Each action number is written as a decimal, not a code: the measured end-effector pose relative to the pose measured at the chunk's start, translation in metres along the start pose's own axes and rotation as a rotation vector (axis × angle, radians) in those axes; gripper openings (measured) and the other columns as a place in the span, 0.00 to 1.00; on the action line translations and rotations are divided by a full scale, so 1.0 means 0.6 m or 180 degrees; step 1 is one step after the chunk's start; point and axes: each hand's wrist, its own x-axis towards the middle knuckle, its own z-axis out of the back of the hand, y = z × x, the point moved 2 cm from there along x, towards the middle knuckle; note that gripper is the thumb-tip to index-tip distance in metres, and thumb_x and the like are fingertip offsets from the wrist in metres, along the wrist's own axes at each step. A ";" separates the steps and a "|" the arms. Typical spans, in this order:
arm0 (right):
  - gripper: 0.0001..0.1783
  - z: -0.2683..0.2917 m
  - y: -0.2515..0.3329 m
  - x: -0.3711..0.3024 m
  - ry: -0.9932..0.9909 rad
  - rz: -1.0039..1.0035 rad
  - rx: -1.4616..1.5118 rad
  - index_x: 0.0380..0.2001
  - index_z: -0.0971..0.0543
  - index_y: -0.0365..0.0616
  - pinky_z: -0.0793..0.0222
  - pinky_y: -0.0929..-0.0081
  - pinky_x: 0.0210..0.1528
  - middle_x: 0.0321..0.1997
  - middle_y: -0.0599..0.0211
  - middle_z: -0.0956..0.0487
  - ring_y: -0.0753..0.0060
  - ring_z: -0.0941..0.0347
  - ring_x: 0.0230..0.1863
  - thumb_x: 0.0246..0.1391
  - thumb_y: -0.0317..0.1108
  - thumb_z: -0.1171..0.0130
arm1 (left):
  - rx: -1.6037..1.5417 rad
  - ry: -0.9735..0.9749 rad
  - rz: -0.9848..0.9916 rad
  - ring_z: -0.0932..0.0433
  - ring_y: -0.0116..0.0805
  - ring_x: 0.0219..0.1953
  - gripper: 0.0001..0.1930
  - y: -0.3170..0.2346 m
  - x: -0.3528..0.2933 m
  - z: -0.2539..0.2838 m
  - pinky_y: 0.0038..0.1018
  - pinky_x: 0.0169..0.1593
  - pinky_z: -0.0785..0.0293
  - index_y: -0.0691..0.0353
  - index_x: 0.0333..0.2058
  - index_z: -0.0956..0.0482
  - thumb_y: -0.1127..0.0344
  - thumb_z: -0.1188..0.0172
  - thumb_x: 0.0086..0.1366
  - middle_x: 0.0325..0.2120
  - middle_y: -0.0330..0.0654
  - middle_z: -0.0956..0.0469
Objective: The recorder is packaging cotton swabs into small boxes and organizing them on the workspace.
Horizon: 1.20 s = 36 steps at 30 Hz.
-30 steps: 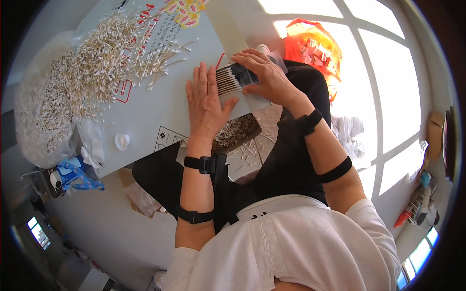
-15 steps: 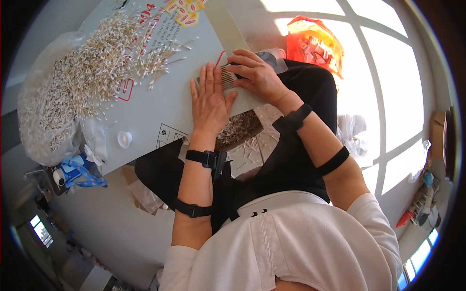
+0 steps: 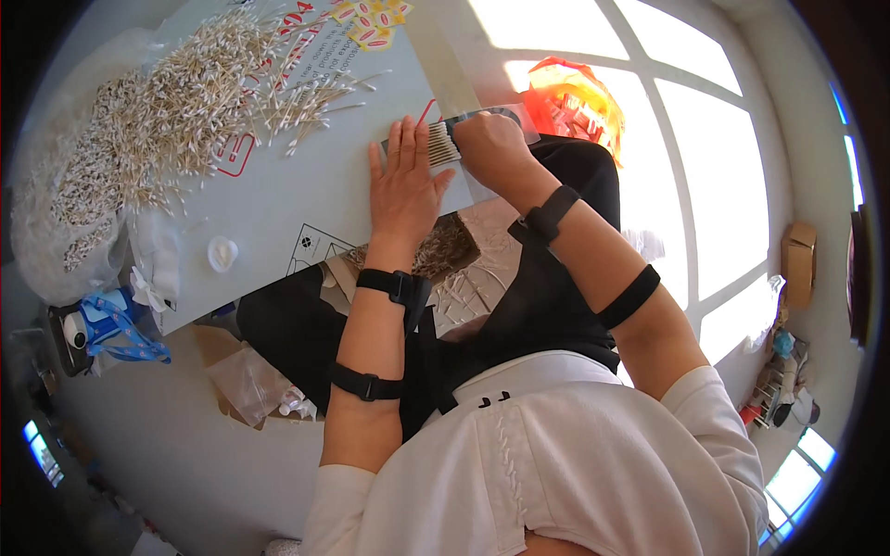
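Note:
A row of cotton swabs [image 3: 442, 145] lies side by side at the right edge of the white tabletop [image 3: 278, 222]. My left hand [image 3: 405, 181] rests flat on the left part of the row, fingers stretched out and thumb apart. At the row's right end my right hand [image 3: 496, 153] is curled closed, its knuckles up; whatever its fingers hold is hidden beneath. Just past that hand, a clear plastic container [image 3: 527, 122] shows in part. Farther left spreads a large heap of loose cotton swabs [image 3: 176, 111], some spilling toward the middle of the table.
A clear bag [image 3: 46, 236] slumps around the heap's left side. Yellow packets [image 3: 375, 23] lie at the far edge, a small white cup [image 3: 222, 253] near the front. Below the table stands an open box of swabs [image 3: 454, 246]. An orange bag [image 3: 575, 102] sits on the floor at right.
My right hand has gone from spread fingers over the row to a closed curl at its right end, uncovering more swabs. My left hand stays flat. The whole view has shifted slightly.

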 end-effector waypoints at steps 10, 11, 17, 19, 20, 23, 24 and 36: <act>0.12 -0.001 0.038 0.070 0.1321 -0.0311 -0.0486 0.37 0.16 0.47 0.22 0.63 0.39 0.39 0.60 0.16 0.60 0.18 0.42 0.53 0.36 0.44 | -0.0138 -0.0379 -0.0043 0.50 0.41 0.70 0.40 0.002 -0.002 -0.009 0.50 0.70 0.59 0.63 0.65 0.44 0.44 0.45 0.62 0.67 0.47 0.44; 0.12 -0.002 0.038 0.071 0.1328 -0.0291 -0.0505 0.37 0.16 0.47 0.22 0.63 0.39 0.39 0.60 0.16 0.60 0.18 0.42 0.53 0.36 0.44 | -0.0114 -0.0381 -0.0046 0.50 0.41 0.70 0.40 0.002 -0.003 -0.009 0.50 0.70 0.59 0.63 0.65 0.43 0.44 0.45 0.62 0.67 0.47 0.44; 0.11 0.005 0.013 0.067 0.0954 -0.0484 -0.0480 0.34 0.16 0.45 0.23 0.64 0.39 0.38 0.56 0.17 0.57 0.19 0.42 0.49 0.35 0.42 | -0.0015 -0.0252 0.0003 0.52 0.40 0.71 0.38 0.003 -0.003 -0.012 0.49 0.70 0.60 0.60 0.67 0.46 0.42 0.51 0.65 0.68 0.44 0.46; 0.13 0.007 -0.006 0.061 0.0881 -0.0822 -0.0025 0.33 0.16 0.42 0.24 0.63 0.39 0.37 0.52 0.17 0.54 0.19 0.40 0.44 0.36 0.40 | 0.0005 -0.0205 0.0023 0.52 0.40 0.71 0.38 0.002 -0.004 -0.011 0.48 0.70 0.61 0.60 0.67 0.46 0.43 0.51 0.65 0.68 0.45 0.47; 0.13 0.003 -0.020 0.057 0.0881 -0.0818 -0.0019 0.33 0.16 0.42 0.24 0.63 0.39 0.37 0.52 0.17 0.54 0.19 0.40 0.44 0.36 0.40 | 0.0017 -0.0160 0.0035 0.52 0.40 0.71 0.38 0.001 -0.003 -0.011 0.48 0.70 0.61 0.60 0.67 0.46 0.43 0.50 0.65 0.68 0.45 0.47; 0.16 -0.014 -0.061 0.048 0.0755 -0.1204 0.0740 0.30 0.16 0.41 0.25 0.63 0.40 0.35 0.51 0.17 0.52 0.19 0.38 0.38 0.40 0.38 | -0.0059 -0.0220 0.0035 0.52 0.41 0.71 0.38 -0.008 0.000 -0.007 0.48 0.70 0.61 0.62 0.67 0.46 0.44 0.50 0.66 0.68 0.47 0.47; 0.16 -0.020 -0.072 0.046 0.0755 -0.1217 0.0970 0.28 0.16 0.42 0.25 0.62 0.41 0.34 0.51 0.18 0.52 0.19 0.38 0.36 0.41 0.37 | -0.0058 -0.0205 0.0032 0.52 0.41 0.71 0.38 -0.013 0.001 -0.007 0.48 0.70 0.61 0.62 0.67 0.46 0.44 0.50 0.66 0.68 0.47 0.47; 0.15 -0.031 -0.078 0.050 0.0574 -0.1076 0.1264 0.26 0.15 0.45 0.25 0.63 0.42 0.33 0.51 0.18 0.51 0.20 0.38 0.35 0.42 0.37 | 0.0011 -0.0291 0.0319 0.53 0.43 0.71 0.38 -0.041 0.013 -0.023 0.47 0.70 0.61 0.64 0.66 0.45 0.44 0.51 0.66 0.67 0.51 0.47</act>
